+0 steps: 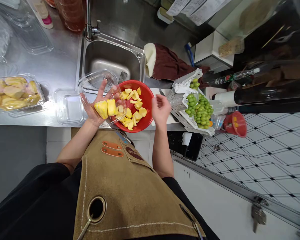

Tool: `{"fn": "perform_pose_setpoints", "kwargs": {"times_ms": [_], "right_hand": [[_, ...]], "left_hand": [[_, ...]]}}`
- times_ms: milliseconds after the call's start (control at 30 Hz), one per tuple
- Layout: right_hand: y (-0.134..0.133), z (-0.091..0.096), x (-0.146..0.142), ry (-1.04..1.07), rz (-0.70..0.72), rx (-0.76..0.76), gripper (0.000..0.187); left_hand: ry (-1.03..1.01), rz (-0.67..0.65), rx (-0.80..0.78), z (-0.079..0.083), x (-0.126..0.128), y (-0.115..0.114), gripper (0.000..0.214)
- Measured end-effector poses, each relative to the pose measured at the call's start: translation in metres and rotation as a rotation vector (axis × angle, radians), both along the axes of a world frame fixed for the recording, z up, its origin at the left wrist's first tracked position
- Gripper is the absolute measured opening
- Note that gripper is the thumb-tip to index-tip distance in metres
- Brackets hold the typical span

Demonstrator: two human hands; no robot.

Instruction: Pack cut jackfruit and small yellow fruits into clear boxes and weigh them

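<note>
- Spill risk: clear plastic clamshell (100,87) sits tilted on the left hand (91,108), its edge overlapping the red bowl (147,100). More tilt could send the yellow fruit chunks (105,109) sliding out, into the bowl or toward the steel sink (112,56) behind it.
- Grip risk: left palm faces up, with the fingers (101,87) spread wide beneath the thin plastic. Load rests on the open hand, with no clear clamp on the rim, so a knock could tip it. Cannot tell if the thumb hooks the edge.
- Cut risk: dark knife blade (162,92) lies on the white cutting board (156,121), partly hidden beneath the right hand (161,110). A careless drop of the hand could meet the edge.
- Right hand: open, fingers loosely curled, holding nothing, just beside the bowl.
- Fruit: bright yellow, glossy, irregular chunks, possibly jackfruit. Two large pieces lie in the clamshell, and a loose pile of smaller pieces (132,108) sits in the bowl. Slick surfaces could slip easily.
- Nearby: paler pieces fill a plastic tray (15,93) on the left of the steel counter (47,73); green grapes (200,110) sit in a white basket (180,100) right of the board.
</note>
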State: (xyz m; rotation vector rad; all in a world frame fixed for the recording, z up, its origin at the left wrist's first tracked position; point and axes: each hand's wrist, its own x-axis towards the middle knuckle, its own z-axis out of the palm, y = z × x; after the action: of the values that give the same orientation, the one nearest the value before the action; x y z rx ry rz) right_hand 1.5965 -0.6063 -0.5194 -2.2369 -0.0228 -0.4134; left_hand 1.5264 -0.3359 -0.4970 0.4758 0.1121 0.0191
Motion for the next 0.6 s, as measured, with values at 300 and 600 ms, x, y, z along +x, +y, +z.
{"fn": "perform_pose_setpoints", "kwargs": {"times_ms": [300,600], "right_hand": [[0.056,-0.031,0.016,0.346,0.104,-0.672,0.048],[0.032,-0.031,0.015,0.112,0.18,0.097,0.05]], "left_hand": [[-0.023,0.007,-0.012,-0.006,0.005,0.003,0.094],[-0.011,-0.021,-0.023,-0.015,0.013,0.01,0.09]]}}
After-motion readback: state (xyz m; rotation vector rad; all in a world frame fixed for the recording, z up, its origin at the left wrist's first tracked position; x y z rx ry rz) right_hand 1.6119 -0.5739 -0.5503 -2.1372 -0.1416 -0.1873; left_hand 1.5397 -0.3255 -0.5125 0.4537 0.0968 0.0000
